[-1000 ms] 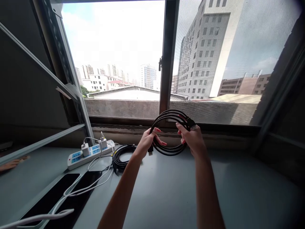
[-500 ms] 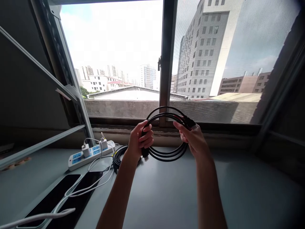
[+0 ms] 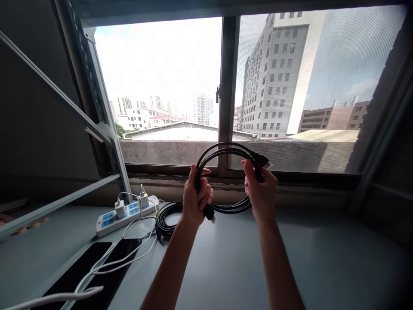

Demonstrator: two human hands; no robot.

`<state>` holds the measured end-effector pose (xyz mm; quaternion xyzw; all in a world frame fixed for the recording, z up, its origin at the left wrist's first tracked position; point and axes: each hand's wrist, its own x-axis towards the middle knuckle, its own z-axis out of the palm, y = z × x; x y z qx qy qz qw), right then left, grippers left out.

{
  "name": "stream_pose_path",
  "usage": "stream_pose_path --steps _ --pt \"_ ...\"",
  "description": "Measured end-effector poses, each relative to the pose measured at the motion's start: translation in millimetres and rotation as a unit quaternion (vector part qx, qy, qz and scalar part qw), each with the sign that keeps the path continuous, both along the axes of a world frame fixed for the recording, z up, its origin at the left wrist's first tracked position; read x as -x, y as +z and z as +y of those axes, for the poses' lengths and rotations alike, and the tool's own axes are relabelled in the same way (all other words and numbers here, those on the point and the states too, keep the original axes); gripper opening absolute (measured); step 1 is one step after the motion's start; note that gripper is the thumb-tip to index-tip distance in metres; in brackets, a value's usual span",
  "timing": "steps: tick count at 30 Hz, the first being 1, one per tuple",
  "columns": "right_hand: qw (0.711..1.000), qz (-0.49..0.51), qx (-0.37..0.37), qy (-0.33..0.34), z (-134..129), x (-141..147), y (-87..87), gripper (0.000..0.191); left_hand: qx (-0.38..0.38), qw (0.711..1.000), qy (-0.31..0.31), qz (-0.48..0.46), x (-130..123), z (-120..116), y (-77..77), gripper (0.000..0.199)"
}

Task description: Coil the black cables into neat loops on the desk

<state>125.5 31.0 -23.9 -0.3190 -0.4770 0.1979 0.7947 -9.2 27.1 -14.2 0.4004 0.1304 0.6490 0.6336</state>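
A coiled black cable [image 3: 232, 150] is held up above the grey table, in front of the window. My left hand [image 3: 197, 196] has its fingers wrapped round the left side of the loops, and one black plug [image 3: 209, 212] pokes out below it. Round the right side of the coil, my right hand [image 3: 260, 187] is closed. The other plug [image 3: 262, 159] sticks out above that hand, pointing right.
A second black coil [image 3: 167, 217] lies on the table [image 3: 226, 267] beside my left forearm. Further left are a white power strip [image 3: 129, 214] with chargers, white cables and two dark phone-like devices [image 3: 80, 269]. A metal frame [image 3: 109, 116] rises at the left.
The view has tilted slightly up. My right hand has turned more upright, and the plug above it shows more fully. The lower plug now points down and right. Both hands still hold the coil.
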Motion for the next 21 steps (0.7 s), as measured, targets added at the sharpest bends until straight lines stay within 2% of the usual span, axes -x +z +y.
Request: stream_pose_path --steps 4,8,10,14,17,19,21 --pt "0.999 -0.023 -0.028 0.005 -3 -2 -1.2 0.043 0.027 0.999 0.005 -0.028 -4 -5 2.7 0.039" --pt "1.0 0.001 -0.025 0.013 -1 -4 -1.8 0.044 0.031 0.992 0.091 -0.087 -15 -8 -2.1 0.03" --pt "1.0 0.005 -0.022 0.007 1 -7 -2.6 0.044 0.02 0.99 0.108 -0.088 -18 -7 -6.0 0.028" --pt "0.999 -0.011 -0.018 -0.032 2 -13 -3.6 0.043 0.001 0.999 0.045 0.021 -15 -4 -9.2 0.029" --pt "0.998 -0.028 -0.01 -0.06 3 -15 -3.8 0.043 -0.008 0.995 -0.011 0.099 -10 -4 -6.7 0.039" --pt "0.997 -0.034 -0.015 -0.071 4 -15 -3.8 0.042 -0.024 0.989 -0.014 0.145 -8 -6 -4.6 0.046" --pt "0.996 -0.038 -0.031 -0.077 4 -16 -3.5 0.04 -0.048 0.981 0.01 0.188 -8 -8 -3.7 0.045"
